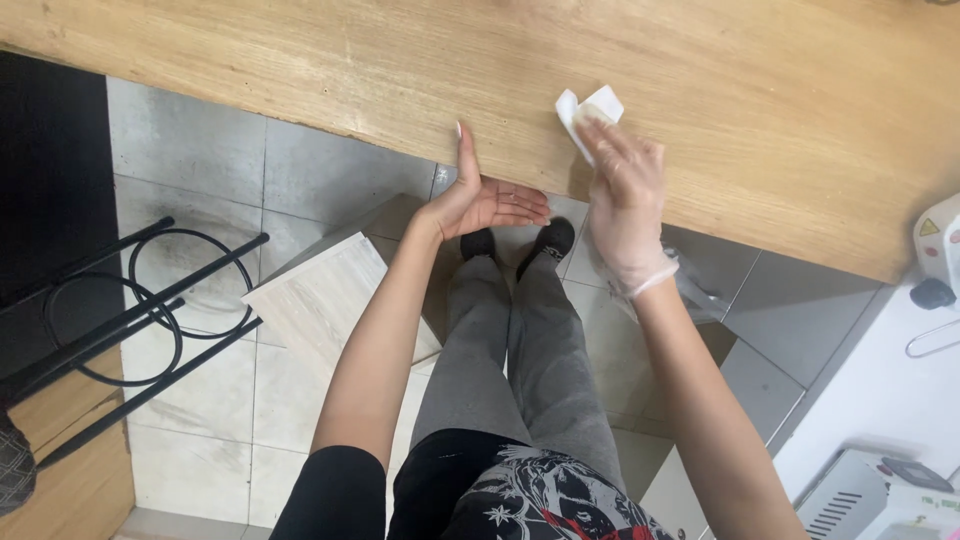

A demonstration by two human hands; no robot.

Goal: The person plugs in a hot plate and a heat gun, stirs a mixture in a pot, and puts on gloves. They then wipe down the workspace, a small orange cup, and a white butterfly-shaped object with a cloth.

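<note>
My right hand (625,205), in a clear plastic glove, presses a folded white wipe (588,108) onto the wooden tabletop (500,70) near its front edge. My left hand (485,200) is bare, cupped palm up just below the table's edge, its thumb resting against the edge. It holds nothing that I can see. My legs in grey trousers and black shoes (555,240) stand under the table's edge.
A black metal stool frame (130,320) lies on the grey tiled floor at the left. A pale wooden board (325,295) leans by my left arm. White machines (880,490) and a white surface (870,390) sit at the right.
</note>
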